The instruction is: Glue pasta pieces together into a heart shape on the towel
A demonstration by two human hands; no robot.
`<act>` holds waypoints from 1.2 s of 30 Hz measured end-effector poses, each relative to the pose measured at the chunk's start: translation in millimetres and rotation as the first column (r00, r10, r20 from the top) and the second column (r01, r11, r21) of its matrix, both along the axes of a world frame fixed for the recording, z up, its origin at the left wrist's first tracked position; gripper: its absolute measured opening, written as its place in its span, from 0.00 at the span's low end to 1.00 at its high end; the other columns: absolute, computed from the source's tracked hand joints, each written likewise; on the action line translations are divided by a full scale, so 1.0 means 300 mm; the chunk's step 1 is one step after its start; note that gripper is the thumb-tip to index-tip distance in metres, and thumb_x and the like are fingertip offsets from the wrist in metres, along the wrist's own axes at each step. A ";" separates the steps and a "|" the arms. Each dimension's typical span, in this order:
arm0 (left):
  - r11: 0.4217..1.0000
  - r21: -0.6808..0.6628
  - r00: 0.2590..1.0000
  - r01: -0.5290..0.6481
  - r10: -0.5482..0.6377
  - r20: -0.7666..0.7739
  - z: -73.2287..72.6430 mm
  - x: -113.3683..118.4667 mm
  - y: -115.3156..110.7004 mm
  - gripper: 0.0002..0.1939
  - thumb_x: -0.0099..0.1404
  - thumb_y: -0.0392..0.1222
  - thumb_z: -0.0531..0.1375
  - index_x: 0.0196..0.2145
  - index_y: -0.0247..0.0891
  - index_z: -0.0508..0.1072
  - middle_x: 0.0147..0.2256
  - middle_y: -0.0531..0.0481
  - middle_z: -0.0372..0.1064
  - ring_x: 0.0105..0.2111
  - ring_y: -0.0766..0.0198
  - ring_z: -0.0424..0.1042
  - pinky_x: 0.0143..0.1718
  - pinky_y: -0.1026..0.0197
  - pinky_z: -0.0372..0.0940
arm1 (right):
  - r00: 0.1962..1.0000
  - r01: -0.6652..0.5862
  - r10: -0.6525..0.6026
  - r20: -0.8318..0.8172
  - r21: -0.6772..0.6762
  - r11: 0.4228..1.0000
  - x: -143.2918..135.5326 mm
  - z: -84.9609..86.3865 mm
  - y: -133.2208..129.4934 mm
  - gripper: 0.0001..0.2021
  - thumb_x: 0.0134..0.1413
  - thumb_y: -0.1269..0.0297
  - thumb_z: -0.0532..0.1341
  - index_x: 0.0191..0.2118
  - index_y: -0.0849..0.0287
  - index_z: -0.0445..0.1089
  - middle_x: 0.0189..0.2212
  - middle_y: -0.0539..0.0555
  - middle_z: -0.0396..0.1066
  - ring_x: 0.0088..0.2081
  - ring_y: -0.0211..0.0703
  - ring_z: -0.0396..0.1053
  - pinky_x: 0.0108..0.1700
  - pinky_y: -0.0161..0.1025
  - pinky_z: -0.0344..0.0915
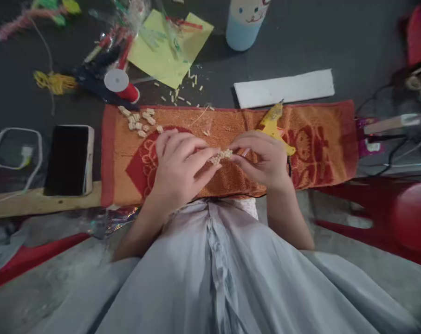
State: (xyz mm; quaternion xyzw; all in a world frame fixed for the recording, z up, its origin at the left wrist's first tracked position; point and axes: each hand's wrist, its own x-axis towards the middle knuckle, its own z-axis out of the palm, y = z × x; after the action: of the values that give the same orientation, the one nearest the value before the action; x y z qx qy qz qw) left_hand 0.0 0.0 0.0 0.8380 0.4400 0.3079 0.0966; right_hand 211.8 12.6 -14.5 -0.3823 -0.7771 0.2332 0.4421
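Observation:
Between my two hands is a small, bumpy cluster of cream pieces. Thumb and forefinger of my left hand pinch its left end. My right hand is closed at the right end, its fingertips against the cluster. A thin pale pink strip shows beside the right fingers; whether they hold it I cannot tell. Just beyond that hand lies a yellow glue gun, partly hidden by it. Both hands are over an orange and red towel. Several short bundles of cream pieces rest on its far left part.
Beyond the towel are a white block, a red thread spool, yellow-green paper and a blue-and-white bottle. A phone and white cable lie left. Tools and wires crowd the right side.

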 end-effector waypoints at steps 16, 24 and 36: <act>0.998 -0.051 0.999 -0.030 0.029 -0.032 -0.010 0.006 -0.003 0.10 0.64 0.43 0.62 0.44 0.49 0.76 0.40 0.52 0.73 0.46 0.55 0.70 0.64 0.38 0.48 | 0.993 0.064 -0.067 0.096 0.030 0.998 -0.002 -0.017 -0.006 0.08 0.62 0.59 0.59 0.38 0.55 0.74 0.33 0.54 0.76 0.35 0.42 0.74 0.38 0.41 0.72; 0.992 -0.061 0.993 -0.114 0.111 -0.048 -0.010 0.008 -0.002 0.09 0.64 0.44 0.61 0.43 0.47 0.76 0.39 0.50 0.72 0.45 0.54 0.70 0.64 0.38 0.49 | 0.969 0.090 -0.124 0.215 0.158 0.983 -0.002 -0.015 -0.003 0.10 0.62 0.61 0.60 0.47 0.51 0.74 0.40 0.55 0.74 0.42 0.46 0.72 0.43 0.45 0.72; 0.982 -0.076 0.983 -0.170 0.164 -0.084 -0.022 0.020 -0.004 0.09 0.65 0.43 0.60 0.43 0.46 0.76 0.39 0.49 0.73 0.46 0.53 0.69 0.64 0.38 0.46 | 0.886 0.036 -0.137 0.443 0.230 0.973 -0.014 -0.011 -0.032 0.07 0.63 0.67 0.57 0.42 0.51 0.72 0.41 0.54 0.73 0.43 0.44 0.68 0.45 0.43 0.66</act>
State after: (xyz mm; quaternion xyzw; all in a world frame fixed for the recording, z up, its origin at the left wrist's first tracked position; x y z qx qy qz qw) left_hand 6.0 -1.1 -6.7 0.8047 0.5246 0.2635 0.0880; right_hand 207.7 3.0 -17.8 -0.4107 -0.8617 0.0315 0.2963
